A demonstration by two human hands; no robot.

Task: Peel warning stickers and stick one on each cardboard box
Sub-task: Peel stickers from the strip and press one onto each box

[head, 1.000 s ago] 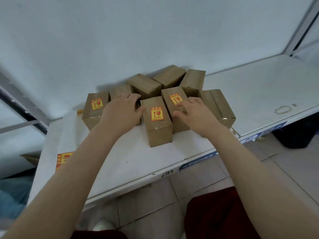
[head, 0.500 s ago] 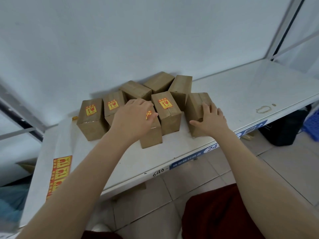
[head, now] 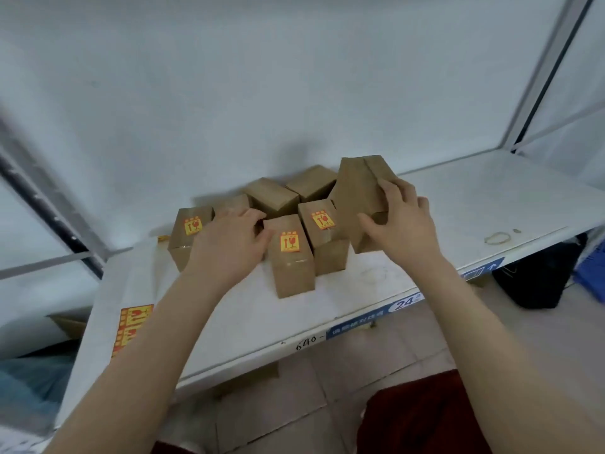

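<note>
Several small cardboard boxes stand clustered on a white shelf (head: 458, 204). Three show a yellow and red warning sticker on top: the left box (head: 188, 237), the front box (head: 291, 257) and the box behind it (head: 322, 231). My right hand (head: 397, 221) grips a plain box (head: 358, 194) with no sticker in sight, lifted and tilted above the shelf at the right of the cluster. My left hand (head: 229, 247) lies over a box between the left and front ones, fingers bent on its top. A strip of warning stickers (head: 131, 326) lies at the shelf's left.
Two plain boxes (head: 271, 196) sit at the back against the white wall. A rubber band (head: 497, 237) lies on the shelf to the right. A metal upright (head: 537, 86) rises at right. Below are tiled floor, a dark bag (head: 537, 283) and my red clothing (head: 422, 417).
My right hand has closed on the rightmost box and lifted it up off the shelf, tilting it. My left hand has slid a little left, uncovering the front box's sticker.
</note>
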